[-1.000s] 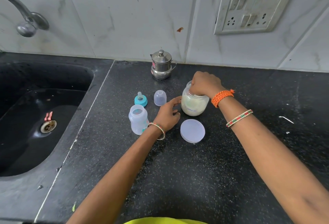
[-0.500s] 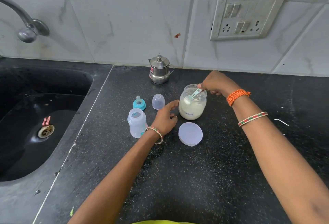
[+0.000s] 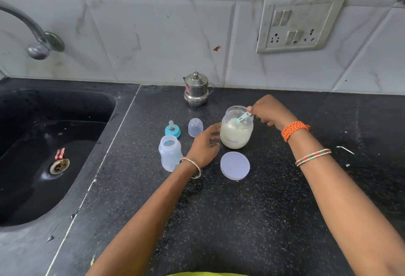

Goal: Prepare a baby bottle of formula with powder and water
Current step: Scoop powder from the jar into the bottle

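An open clear jar of pale formula powder (image 3: 236,133) stands mid-counter. My right hand (image 3: 268,111) pinches the handle of a light green scoop (image 3: 241,118) whose bowl is inside the jar's mouth. My left hand (image 3: 205,144) is just left of the jar, fingers relaxed, thumb near or touching its side. An empty clear baby bottle (image 3: 169,153) stands uncapped left of that hand. Behind it sit the teal nipple ring (image 3: 172,130) and the clear dome cap (image 3: 195,127). The jar's round lid (image 3: 235,165) lies flat in front of the jar.
A small lidded steel pot (image 3: 196,89) stands at the back by the tiled wall. A black sink (image 3: 43,155) with a drain and a tap (image 3: 32,39) fills the left. A switch and socket panel (image 3: 298,23) is on the wall.
My right hand, earlier down over the jar's mouth, has lifted and pulled back to the right, and the scoop now shows in the opening. My left hand stays beside the jar.
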The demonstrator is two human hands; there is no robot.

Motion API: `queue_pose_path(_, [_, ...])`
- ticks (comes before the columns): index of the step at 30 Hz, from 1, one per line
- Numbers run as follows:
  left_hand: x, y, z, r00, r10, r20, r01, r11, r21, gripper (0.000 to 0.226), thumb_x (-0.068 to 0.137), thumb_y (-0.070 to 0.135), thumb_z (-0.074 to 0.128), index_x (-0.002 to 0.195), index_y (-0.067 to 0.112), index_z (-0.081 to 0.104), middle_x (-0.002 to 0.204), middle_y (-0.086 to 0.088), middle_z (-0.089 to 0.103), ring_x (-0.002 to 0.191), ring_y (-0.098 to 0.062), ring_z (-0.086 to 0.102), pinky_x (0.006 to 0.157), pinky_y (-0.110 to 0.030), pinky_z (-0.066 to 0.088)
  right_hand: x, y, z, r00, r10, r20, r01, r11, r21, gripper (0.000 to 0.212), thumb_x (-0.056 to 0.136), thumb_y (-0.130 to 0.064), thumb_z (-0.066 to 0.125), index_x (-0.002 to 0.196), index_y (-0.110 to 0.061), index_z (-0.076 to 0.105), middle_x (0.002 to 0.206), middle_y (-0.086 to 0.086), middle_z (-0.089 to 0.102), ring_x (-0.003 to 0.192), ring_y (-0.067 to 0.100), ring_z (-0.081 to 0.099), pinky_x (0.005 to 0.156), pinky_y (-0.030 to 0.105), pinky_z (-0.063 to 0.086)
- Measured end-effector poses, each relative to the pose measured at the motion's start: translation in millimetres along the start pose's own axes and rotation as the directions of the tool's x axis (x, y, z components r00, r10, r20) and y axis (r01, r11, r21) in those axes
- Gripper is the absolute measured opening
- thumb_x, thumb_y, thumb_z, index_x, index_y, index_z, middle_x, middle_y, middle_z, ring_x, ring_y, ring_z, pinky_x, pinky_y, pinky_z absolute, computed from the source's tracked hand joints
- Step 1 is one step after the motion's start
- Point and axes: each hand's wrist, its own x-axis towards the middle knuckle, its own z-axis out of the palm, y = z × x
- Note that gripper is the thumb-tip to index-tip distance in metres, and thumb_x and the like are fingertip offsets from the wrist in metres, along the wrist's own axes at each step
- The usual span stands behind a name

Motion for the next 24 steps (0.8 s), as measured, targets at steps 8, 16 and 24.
queue_pose_path(8, [-2, 0, 0, 1.000, 0.008, -0.013, -0.008, 1.000, 0.001, 0.060, 0.085, -0.010, 0.048, 0.138, 0.015, 0.036, 0.136, -0.006, 0.050, 0.121, -0.019, 0.052, 0.093, -0.024, 0.045, -5, -6, 7, 0.997, 0.034, 0.070, -0.038, 0.998, 0.047, 0.026, 0.094, -0.023, 0.057, 0.103, 0.000, 0.065, 0.066, 0.007, 0.052, 0.049, 0.013, 0.039, 0.047, 0.024, 0.033])
queue_pose_path(16, [-5, -3, -4, 0.997, 0.009, -0.072, -0.010, 1.000, -0.013, 0.061, 0.085, -0.009, 0.048, 0.139, 0.015, 0.036, 0.139, -0.006, 0.046, 0.121, -0.019, 0.051, 0.092, -0.023, 0.045, -2, 2, 0, 0.998, 0.054, 0.042, -0.060, 0.984, 0.170, 0.030, 0.096, -0.023, 0.054, 0.104, 0.003, 0.064, 0.060, 0.005, 0.048, 0.046, 0.013, 0.038, 0.045, 0.023, 0.031])
queue_pose_path(24, [-2, 3, -4, 0.993, 0.053, -0.101, -0.052, 0.999, 0.008, 0.060, 0.084, -0.009, 0.049, 0.137, 0.014, 0.038, 0.140, -0.005, 0.047, 0.118, -0.017, 0.054, 0.087, -0.019, 0.046, -8, 7, -2, 1.000, 0.022, 0.001, -0.022, 0.973, 0.228, 0.021, 0.093, -0.022, 0.059, 0.098, -0.002, 0.065, 0.062, 0.005, 0.049, 0.049, 0.013, 0.038, 0.045, 0.023, 0.031])
